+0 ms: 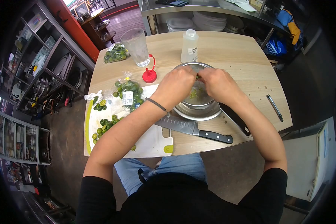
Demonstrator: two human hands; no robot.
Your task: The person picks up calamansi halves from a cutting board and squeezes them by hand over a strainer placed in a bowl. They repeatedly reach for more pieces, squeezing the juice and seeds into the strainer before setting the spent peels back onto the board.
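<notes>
Light wooden table [227,52], bearing white cutting board [149,143], chef's knife [193,128], steel bowl [198,110], clear bottle [189,46], glass [136,46], red cap [149,75], bagged limes [116,53], pen [274,107]

Both hands met over the metal bowl [198,112], the left hand [177,85] and right hand [217,84] pinching a small green lime piece [198,77] between their fingertips above a strainer whose black handle [235,119] stuck out toward the bench edge. A big knife [192,128] lay just in front of the bowl, its blade reaching onto the white cutting board [149,143] where cut limes [104,127] were scattered beside an open bag of limes [130,93]. Farther back on the bench [242,59] stood a plastic bottle [190,45], its red cap [149,74], a glass [136,46] and a second bag [116,53], with a pen [275,107] off to the right.
</notes>
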